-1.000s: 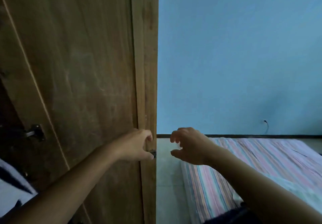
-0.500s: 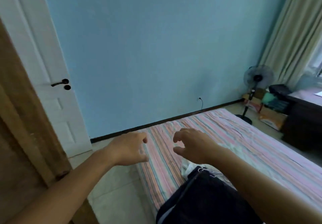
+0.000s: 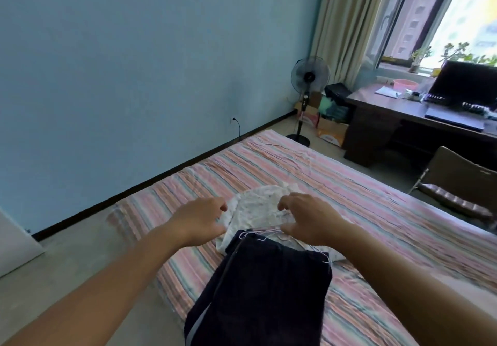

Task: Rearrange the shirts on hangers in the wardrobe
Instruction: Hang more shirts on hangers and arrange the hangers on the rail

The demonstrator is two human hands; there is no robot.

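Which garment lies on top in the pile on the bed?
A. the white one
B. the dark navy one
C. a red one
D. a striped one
B: the dark navy garment overlaps the near edge of the white garment on the striped bed.

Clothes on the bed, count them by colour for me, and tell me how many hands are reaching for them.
White garments: 1, the white shirt lying crumpled on the striped bed
Dark navy garments: 1, the dark garment lying partly over the white one
Hands: 2, left hand and right hand, both above the pile and holding nothing
Total: 2 garments, 2 hands
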